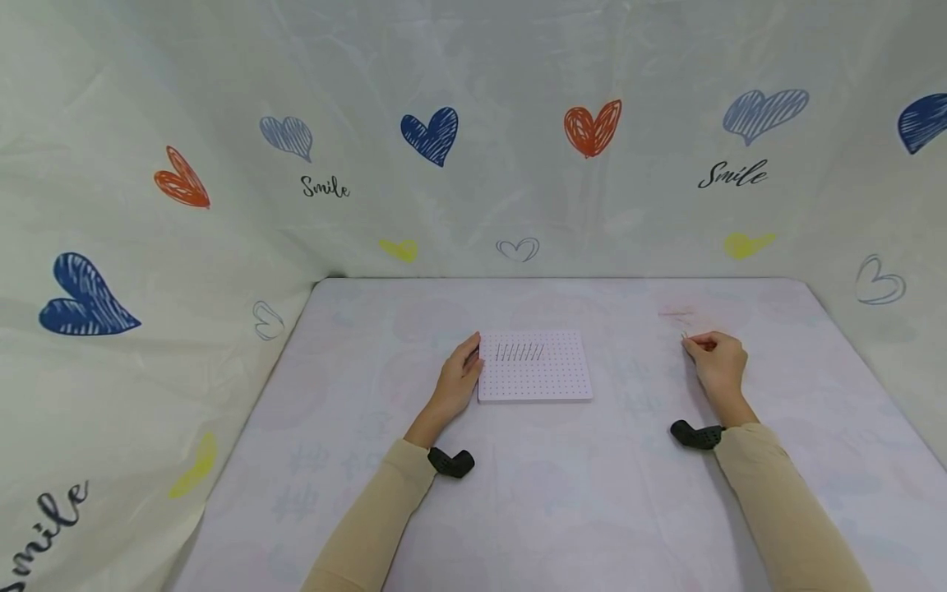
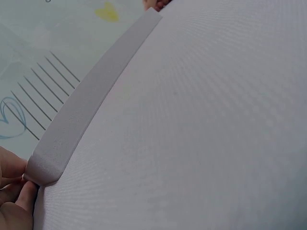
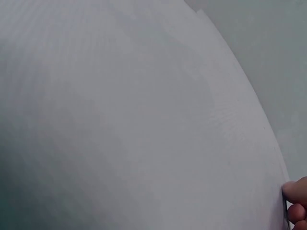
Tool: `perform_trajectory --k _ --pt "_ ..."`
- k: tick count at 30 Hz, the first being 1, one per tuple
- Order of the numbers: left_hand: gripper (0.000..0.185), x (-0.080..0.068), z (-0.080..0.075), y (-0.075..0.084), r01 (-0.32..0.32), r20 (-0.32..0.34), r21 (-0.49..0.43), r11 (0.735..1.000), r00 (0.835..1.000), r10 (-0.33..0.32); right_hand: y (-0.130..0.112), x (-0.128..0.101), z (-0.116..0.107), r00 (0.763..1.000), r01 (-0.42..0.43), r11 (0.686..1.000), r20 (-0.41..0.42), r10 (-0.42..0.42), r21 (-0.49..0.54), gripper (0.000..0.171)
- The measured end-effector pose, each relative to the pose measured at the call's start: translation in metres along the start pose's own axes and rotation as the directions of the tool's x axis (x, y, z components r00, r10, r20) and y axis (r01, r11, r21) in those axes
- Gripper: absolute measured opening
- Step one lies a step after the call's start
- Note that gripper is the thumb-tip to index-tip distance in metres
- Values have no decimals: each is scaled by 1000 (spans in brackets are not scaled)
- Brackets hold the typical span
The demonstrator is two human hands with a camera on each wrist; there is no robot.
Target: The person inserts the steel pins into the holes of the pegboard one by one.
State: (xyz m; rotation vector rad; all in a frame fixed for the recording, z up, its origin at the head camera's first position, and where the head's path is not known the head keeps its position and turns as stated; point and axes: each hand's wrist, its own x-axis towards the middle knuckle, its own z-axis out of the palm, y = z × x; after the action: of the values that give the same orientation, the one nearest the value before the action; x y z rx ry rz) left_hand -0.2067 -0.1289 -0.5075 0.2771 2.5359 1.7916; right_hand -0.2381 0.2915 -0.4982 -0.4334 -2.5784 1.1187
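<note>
Left hand [image 1: 460, 380]: rests on the tabletop [image 1: 577, 477] at the left edge of the white pegboard [image 1: 534, 376], fingers held straight along that edge and touching it; nothing is gripped. In the left wrist view the fingertips [image 2: 12, 191] press against the near corner of the board's side wall.

Right hand [image 1: 716, 362]: lies on the tabletop well to the right of the pegboard, fingers curled, thumb and forefinger pinching a thin needle [image 1: 685, 337] whose tip points up and left. In the right wrist view only the fingertips [image 3: 296, 201] show at the lower right corner, the rest being bare tabletop.

Pegboard: flat, square-cornered, dotted with a regular grid of holes, lying near the middle of the tabletop between the two hands. A row of thin needles [image 1: 519, 352] stands in its upper part, all leaning the same way; the same row shows as parallel dark lines in the left wrist view [image 2: 45, 93].

Loose needles [image 1: 676, 313]: a faint reddish cluster on the tabletop just beyond the right hand; count cannot be told.

Wrists: a black camera mount on each [image 1: 451, 462], [image 1: 695, 434], below beige sleeves [image 1: 784, 510].

Surround: pale cloth backdrop [image 1: 473, 164] printed with hearts and the word "Smile", enclosing the tabletop on three sides.
</note>
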Motion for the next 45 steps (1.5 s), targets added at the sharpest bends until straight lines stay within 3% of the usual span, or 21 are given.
perform_trajectory --k 10,19,29,45 --pt "52 -1 1 2 -3 -2 21 1000 1000 3 0 0 1 1000 21 999 23 -21 -24 21" --pt "51 0 2 0 -32 -9 -25 999 999 32 1 -1 3 999 32 999 30 -31 -42 21" --pt "51 0 1 -1 -5 0 9 1000 1000 5 2 -3 2 1000 25 999 3 -25 -23 23" --pt "51 2 1 0 -14 -3 -8 1000 1000 14 -3 -4 3 992 120 992 44 -118 -28 20"
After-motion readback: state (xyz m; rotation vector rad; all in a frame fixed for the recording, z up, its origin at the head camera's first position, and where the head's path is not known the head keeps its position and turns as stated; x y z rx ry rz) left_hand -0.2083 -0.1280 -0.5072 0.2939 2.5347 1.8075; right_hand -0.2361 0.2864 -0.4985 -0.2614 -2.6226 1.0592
